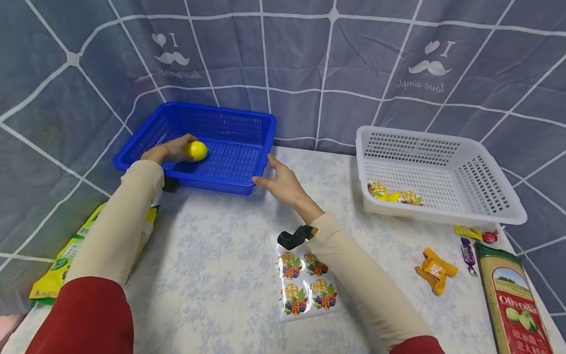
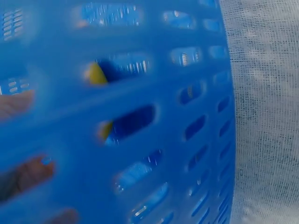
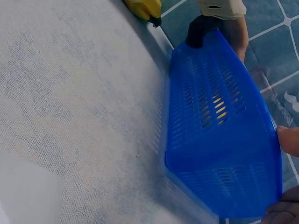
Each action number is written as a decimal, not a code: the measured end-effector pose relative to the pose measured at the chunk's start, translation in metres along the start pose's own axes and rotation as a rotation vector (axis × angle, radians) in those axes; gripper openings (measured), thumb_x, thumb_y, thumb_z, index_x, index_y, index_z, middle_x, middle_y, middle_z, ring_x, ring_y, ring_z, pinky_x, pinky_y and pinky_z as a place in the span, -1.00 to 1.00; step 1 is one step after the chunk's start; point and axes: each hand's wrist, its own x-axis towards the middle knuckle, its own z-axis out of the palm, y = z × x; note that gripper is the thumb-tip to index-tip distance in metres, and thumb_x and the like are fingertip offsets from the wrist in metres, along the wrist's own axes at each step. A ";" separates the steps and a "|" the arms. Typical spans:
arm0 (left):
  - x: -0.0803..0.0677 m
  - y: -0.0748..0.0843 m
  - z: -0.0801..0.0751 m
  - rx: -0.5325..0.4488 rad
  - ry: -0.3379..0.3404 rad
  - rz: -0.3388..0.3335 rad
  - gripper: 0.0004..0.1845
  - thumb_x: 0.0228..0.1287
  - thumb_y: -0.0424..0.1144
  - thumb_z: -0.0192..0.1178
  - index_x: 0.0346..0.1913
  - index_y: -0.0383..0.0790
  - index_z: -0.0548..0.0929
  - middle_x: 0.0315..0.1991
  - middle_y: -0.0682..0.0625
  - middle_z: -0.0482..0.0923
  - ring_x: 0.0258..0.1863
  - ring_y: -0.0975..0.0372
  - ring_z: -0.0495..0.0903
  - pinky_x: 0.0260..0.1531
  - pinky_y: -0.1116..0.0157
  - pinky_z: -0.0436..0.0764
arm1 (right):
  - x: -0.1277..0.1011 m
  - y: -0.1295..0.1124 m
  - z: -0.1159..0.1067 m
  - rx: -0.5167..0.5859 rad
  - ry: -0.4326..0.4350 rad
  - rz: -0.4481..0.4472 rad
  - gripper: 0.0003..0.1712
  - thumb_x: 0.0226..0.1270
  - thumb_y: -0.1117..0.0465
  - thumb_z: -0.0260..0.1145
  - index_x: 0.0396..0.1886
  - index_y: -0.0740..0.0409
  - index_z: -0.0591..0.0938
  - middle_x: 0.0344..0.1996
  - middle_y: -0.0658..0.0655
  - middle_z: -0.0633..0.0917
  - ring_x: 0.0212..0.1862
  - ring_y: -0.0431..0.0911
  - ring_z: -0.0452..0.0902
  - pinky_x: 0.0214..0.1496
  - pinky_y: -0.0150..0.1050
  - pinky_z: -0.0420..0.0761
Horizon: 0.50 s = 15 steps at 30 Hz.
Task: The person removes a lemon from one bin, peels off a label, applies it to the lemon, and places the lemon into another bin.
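Note:
In the head view my left hand [image 1: 174,148] reaches over the front rim of a blue plastic basket [image 1: 230,186] and holds a yellow lemon [image 1: 197,151] inside it. Through the basket's slots, the left wrist view catches slivers of the lemon [image 2: 97,73] and parts of the fingers. My right hand [image 1: 285,184] is at the basket's front right corner, thumb and forefinger spread along the rim. A sheet of fruit-print stickers [image 1: 305,290] lies on the table below the right wrist, partly covered by the wrist strap and sleeve.
At the right stands a white basket [image 1: 435,216] with stickered yellow fruit in it. Before it lie an orange-wrapped candy [image 1: 435,270], a purple-wrapped candy [image 1: 467,255] and an Olivoilà packet [image 1: 515,305]. A yellow-green bag [image 1: 66,260] sits at the left, behind my sleeve. A grey curtain [image 1: 300,59] hangs behind.

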 end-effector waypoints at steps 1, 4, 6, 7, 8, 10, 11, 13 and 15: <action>0.000 -0.001 0.001 -0.001 0.005 0.010 -0.38 0.36 -0.46 0.12 0.36 -0.55 0.09 0.27 -0.56 0.10 0.21 -0.32 0.15 0.30 -0.25 0.09 | 0.000 0.000 0.000 -0.002 0.000 0.000 -0.03 0.38 0.02 0.32 0.57 0.18 0.01 0.55 0.09 0.06 0.54 -0.05 -0.09 0.51 -0.15 0.05; -0.001 -0.002 0.001 0.006 0.016 0.009 -0.38 0.38 -0.42 0.14 0.39 -0.54 0.16 0.29 -0.54 0.14 0.22 -0.30 0.17 0.29 -0.24 0.13 | 0.000 0.000 0.001 0.000 -0.004 0.000 -0.03 0.38 0.01 0.32 0.58 0.18 0.01 0.55 0.10 0.05 0.54 -0.05 -0.09 0.51 -0.14 0.05; -0.003 -0.001 0.001 0.009 0.017 0.001 -0.37 0.38 -0.39 0.17 0.40 -0.53 0.19 0.30 -0.53 0.17 0.22 -0.29 0.20 0.28 -0.23 0.16 | 0.000 0.000 0.001 0.009 -0.012 -0.001 -0.03 0.38 0.02 0.32 0.58 0.18 0.00 0.55 0.11 0.05 0.54 -0.05 -0.10 0.51 -0.14 0.04; -0.004 -0.001 0.001 0.009 0.014 -0.001 -0.36 0.38 -0.37 0.18 0.41 -0.52 0.20 0.31 -0.52 0.18 0.22 -0.28 0.21 0.27 -0.23 0.18 | 0.001 0.000 0.001 0.008 -0.015 0.000 -0.03 0.38 0.01 0.32 0.58 0.17 0.00 0.55 0.10 0.05 0.54 -0.05 -0.10 0.51 -0.15 0.04; -0.005 0.000 0.000 0.007 0.013 -0.002 -0.35 0.38 -0.35 0.19 0.41 -0.52 0.21 0.31 -0.52 0.19 0.22 -0.27 0.23 0.27 -0.22 0.19 | 0.001 0.001 0.001 0.007 -0.016 0.001 -0.02 0.38 0.00 0.32 0.58 0.16 0.00 0.55 0.10 0.05 0.54 -0.05 -0.10 0.51 -0.15 0.04; -0.005 0.001 -0.001 0.014 0.018 0.015 -0.34 0.37 -0.34 0.21 0.41 -0.52 0.22 0.30 -0.52 0.22 0.20 -0.26 0.26 0.26 -0.21 0.22 | 0.000 0.000 0.000 0.007 -0.014 0.002 -0.02 0.38 0.00 0.33 0.58 0.16 0.00 0.55 0.09 0.05 0.54 -0.06 -0.10 0.51 -0.16 0.04; -0.006 0.002 -0.001 0.018 0.021 0.022 -0.33 0.36 -0.33 0.22 0.42 -0.52 0.22 0.30 -0.52 0.23 0.20 -0.26 0.27 0.25 -0.21 0.23 | 0.000 0.001 0.000 0.008 -0.011 0.002 -0.02 0.38 0.00 0.32 0.58 0.15 0.00 0.55 0.09 0.05 0.54 -0.06 -0.10 0.51 -0.15 0.04; -0.008 0.005 -0.003 0.020 0.029 0.024 -0.31 0.37 -0.30 0.23 0.43 -0.49 0.21 0.31 -0.51 0.22 0.21 -0.25 0.27 0.26 -0.20 0.24 | 0.000 0.001 -0.001 0.003 -0.009 0.004 -0.02 0.38 -0.01 0.32 0.58 0.15 0.00 0.55 0.09 0.06 0.54 -0.06 -0.09 0.51 -0.16 0.04; -0.011 0.009 -0.005 0.010 0.039 0.025 -0.29 0.38 -0.28 0.23 0.45 -0.47 0.18 0.34 -0.51 0.20 0.24 -0.26 0.25 0.28 -0.20 0.22 | -0.001 0.001 -0.001 0.004 -0.009 0.001 -0.03 0.38 0.00 0.32 0.58 0.16 0.00 0.55 0.10 0.05 0.54 -0.05 -0.09 0.51 -0.15 0.04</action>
